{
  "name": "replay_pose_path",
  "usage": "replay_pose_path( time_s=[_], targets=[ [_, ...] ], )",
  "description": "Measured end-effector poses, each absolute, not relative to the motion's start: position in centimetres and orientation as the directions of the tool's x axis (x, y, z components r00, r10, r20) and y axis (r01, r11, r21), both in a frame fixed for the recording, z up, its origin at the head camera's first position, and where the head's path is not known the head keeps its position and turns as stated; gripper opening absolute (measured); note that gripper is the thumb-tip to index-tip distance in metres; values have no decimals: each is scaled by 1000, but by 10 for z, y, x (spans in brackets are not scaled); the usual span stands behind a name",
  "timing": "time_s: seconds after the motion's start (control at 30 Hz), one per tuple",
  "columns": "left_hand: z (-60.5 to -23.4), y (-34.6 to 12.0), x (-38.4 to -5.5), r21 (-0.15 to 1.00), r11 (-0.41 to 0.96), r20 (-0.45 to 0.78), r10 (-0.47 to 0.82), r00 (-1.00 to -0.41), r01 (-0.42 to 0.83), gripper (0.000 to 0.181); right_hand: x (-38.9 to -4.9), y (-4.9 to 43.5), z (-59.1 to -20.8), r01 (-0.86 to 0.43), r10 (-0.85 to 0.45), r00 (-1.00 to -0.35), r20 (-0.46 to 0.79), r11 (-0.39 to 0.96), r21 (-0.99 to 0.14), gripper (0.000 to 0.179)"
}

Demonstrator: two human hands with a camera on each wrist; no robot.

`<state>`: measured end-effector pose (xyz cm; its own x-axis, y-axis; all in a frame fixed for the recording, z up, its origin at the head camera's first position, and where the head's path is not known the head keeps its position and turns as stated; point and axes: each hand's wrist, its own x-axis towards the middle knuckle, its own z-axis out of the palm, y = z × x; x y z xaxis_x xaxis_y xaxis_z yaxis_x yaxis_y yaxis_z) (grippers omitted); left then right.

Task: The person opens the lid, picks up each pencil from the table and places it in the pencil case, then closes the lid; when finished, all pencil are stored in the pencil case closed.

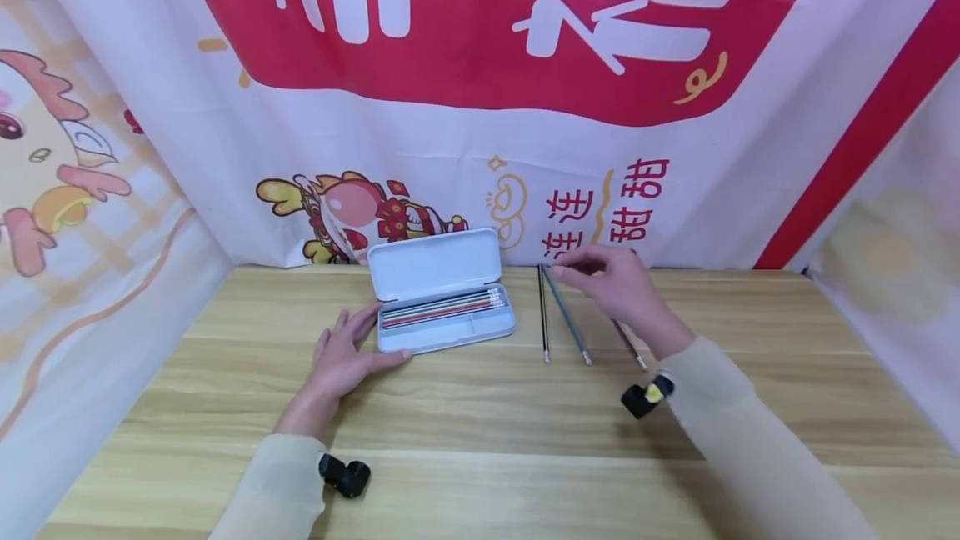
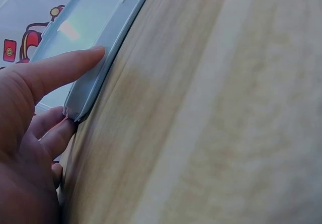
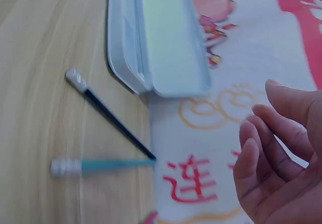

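Observation:
A light-blue pencil case (image 1: pixel 491 324) lies on the table with its lid (image 1: pixel 435 265) raised against the backdrop. Several pencils (image 1: pixel 438 308) lie lengthwise inside it. My left hand (image 1: pixel 341 361) holds the case at its left end; in the left wrist view the thumb (image 2: pixel 75 68) presses the front wall and other fingers touch the corner. To the right of the case lie a black pencil (image 1: pixel 543 315), a teal pencil (image 1: pixel 567 315) and a dark red pencil (image 1: pixel 630 343), eraser ends towards me. My right hand (image 1: pixel 618 286) hovers above these, loosely bent and holding nothing, and partly hides the red one.
A printed cloth backdrop (image 1: pixel 450 140) rises straight behind the wooden table (image 1: pixel 480 432), close behind the case and the pencil tips. Cloth side walls (image 1: pixel 82 190) stand at left and right. Each wrist carries a small black camera (image 1: pixel 345 475).

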<state>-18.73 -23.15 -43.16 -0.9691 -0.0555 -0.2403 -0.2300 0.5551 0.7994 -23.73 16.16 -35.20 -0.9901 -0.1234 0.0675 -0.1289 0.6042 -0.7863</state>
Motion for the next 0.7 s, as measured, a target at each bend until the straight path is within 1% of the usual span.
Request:
replay_pose_path(
  time_s=[0.13,0.23,0.3,0.47,0.7],
  targets=[
    [-431,-232,-188,795,555,-254,-59,-965,-244,111,-215,194,-350,-83,-95,-995,34,580,-810,36],
    [-431,-232,-188,797,549,-259,-65,-964,-252,110,-199,214,-354,-41,-62,-998,8,555,-831,45],
    [-431,-231,-187,798,546,-261,-69,-963,-256,110,-190,225,-359,-16,-33,-999,-3,554,-832,47],
    [-430,-231,-187,796,548,-264,-69,-962,-258,111,-175,249,-376,71,40,-997,-59,592,-803,46],
    [-431,-231,-188,795,548,-267,-69,-961,-260,109,-171,273,-399,127,54,-991,-119,608,-783,42]
  ],
)
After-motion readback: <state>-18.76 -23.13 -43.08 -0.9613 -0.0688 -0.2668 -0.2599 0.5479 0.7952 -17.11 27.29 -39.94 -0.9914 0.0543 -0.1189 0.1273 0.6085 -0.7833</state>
